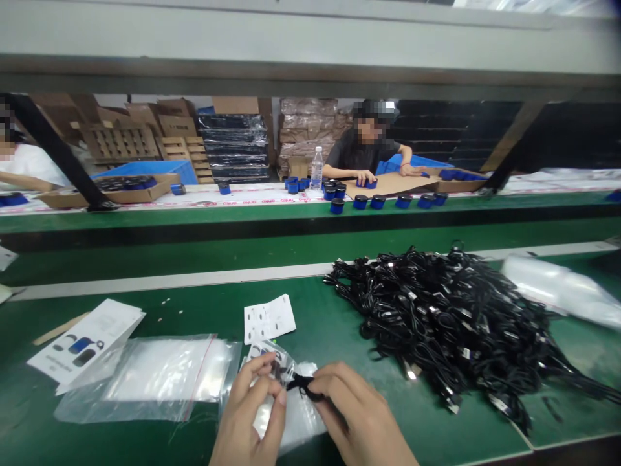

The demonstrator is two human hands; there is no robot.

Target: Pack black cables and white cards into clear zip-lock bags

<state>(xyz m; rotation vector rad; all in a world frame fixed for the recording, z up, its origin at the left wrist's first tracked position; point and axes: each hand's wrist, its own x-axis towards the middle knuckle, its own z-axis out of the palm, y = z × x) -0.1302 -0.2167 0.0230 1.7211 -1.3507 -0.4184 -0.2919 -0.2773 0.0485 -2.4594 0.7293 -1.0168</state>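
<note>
Low in front of me, a small tied bundle of black USB cable (303, 386) stretches between my two hands. My left hand (255, 408) is closed in a pinch at the cable's left end, where a dark plug shows by the fingertips. My right hand (361, 411) has its thumb and fingers closed on the other end of the bundle. Beneath both hands lies a clear plastic bag (295, 424), with a printed leaflet partly visible at its top. The fingers hide part of the cable and bag.
A large heap of black cables (436, 317) lies right. To the left are flat clear bags (155, 375) and printed leaflets (90, 340); a folded leaflet (270, 318) lies ahead. A plastic roll (563, 288) is far right. Across the bench, a co-worker handles blue-black round items (336, 206).
</note>
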